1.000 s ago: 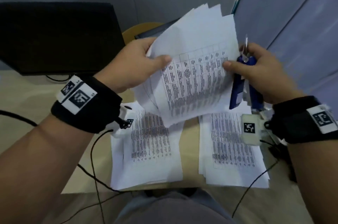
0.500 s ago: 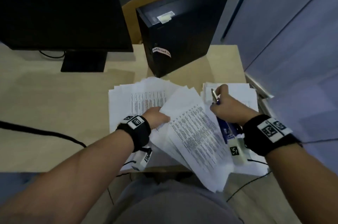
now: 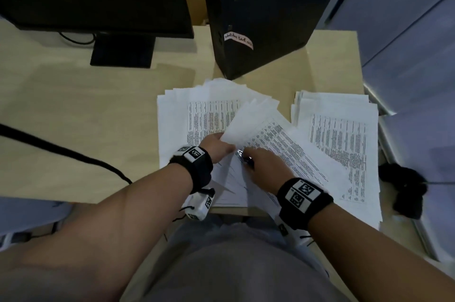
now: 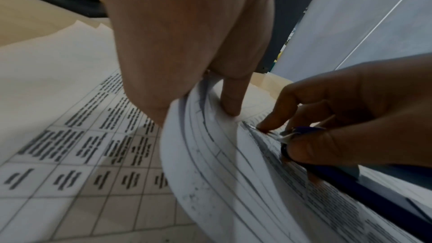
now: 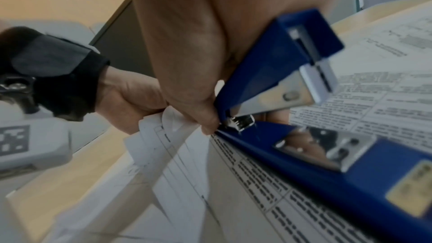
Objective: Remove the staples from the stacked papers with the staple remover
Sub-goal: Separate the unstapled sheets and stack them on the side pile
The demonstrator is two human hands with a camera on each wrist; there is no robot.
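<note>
Mid-task: left hand (image 3: 218, 150) pinches the stapled set (image 3: 261, 144) near the desk's (image 3: 73, 109) near edge, right hand (image 3: 264, 163) grips the blue staple remover (image 5: 304, 110) at its corner, staple seemingly not out, more stacks (image 3: 344, 134) to the right.

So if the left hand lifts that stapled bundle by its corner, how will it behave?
Probably floppy: the stapled bundle already curls where the left hand pinches it. Its sheets fan apart at the free end, so they would likely droop and splay. Likely light.
</note>
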